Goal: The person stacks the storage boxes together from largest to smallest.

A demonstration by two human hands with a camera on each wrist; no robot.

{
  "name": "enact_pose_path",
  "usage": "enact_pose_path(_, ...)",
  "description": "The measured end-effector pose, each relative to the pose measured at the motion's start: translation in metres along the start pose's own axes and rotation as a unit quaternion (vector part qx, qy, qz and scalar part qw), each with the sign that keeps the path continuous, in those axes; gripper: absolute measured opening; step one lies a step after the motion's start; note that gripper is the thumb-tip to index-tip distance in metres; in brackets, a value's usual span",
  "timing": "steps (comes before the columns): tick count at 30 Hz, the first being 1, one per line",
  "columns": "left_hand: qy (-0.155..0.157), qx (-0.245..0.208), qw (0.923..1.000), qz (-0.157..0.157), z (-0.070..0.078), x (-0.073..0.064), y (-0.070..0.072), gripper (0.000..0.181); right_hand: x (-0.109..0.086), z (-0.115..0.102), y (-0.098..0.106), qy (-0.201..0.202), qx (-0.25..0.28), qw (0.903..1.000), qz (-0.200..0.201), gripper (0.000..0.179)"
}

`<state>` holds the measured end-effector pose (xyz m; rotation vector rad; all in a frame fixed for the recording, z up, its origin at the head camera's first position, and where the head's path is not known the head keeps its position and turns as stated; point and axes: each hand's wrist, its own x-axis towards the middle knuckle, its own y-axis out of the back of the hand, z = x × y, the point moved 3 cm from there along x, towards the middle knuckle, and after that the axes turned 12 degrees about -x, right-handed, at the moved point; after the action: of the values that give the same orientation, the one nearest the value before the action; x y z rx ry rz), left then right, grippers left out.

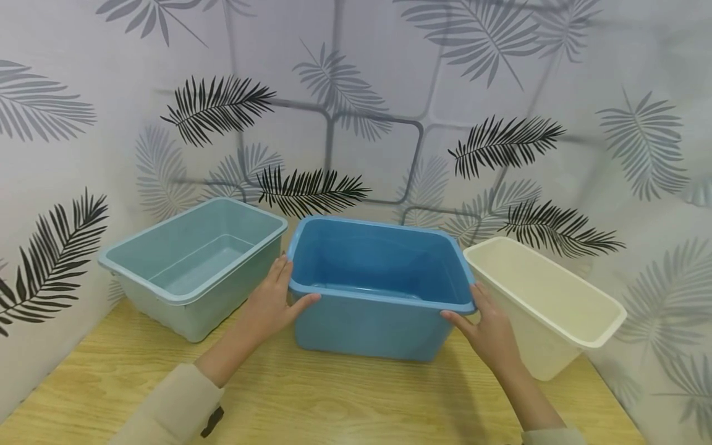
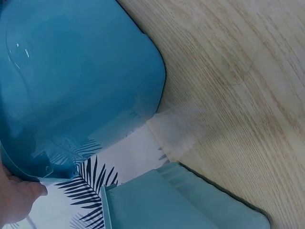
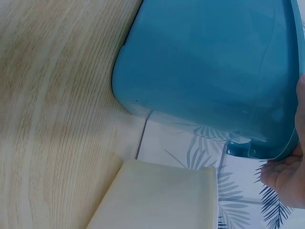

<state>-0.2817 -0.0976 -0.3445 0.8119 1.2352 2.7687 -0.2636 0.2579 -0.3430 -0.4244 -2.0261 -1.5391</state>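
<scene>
A blue plastic bin [image 1: 369, 327] stands open side up on the wooden table, in the middle of the head view. My left hand [image 1: 269, 307] grips its left front corner, thumb along the front rim and fingers on the side. At the opposite corner my right hand [image 1: 492, 330] holds the rim in the same manner. The left wrist view shows curled fingers [image 2: 21, 195] under the lip of the bin [image 2: 81, 71]. Fingers [image 3: 281, 176] of the right hand also tuck beneath the rim in the right wrist view. Inside the bin I see only its bare blue walls and floor.
A pale grey-green bin [image 1: 219, 309] sits to the left, angled. To the right is a narrower cream bin [image 1: 525, 337], close beside the blue one. Behind the wooden table [image 1: 334, 402] rises a leaf-patterned backdrop [image 1: 378, 80].
</scene>
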Motion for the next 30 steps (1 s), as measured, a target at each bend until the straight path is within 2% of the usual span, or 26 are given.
enact_pose_path(9, 0.008, 0.004, 1.0000, -0.003, 0.004, -0.009, 0.001, 0.088, -0.008, 0.000, 0.003, 0.007, 0.000, 0.9996, 0.026, 0.076)
enact_pose_path(16, -0.022, 0.024, 0.9992, 0.024, 0.006, -0.015, 0.002, 0.087, -0.013, 0.000, 0.006, 0.009, -0.002, 0.9993, 0.036, 0.076)
enact_pose_path(30, -0.060, 0.032, 0.9962, 0.054, 0.009, -0.024, 0.003, 0.085, -0.020, -0.003, 0.013, 0.023, 0.009, 0.9984, 0.051, 0.075)
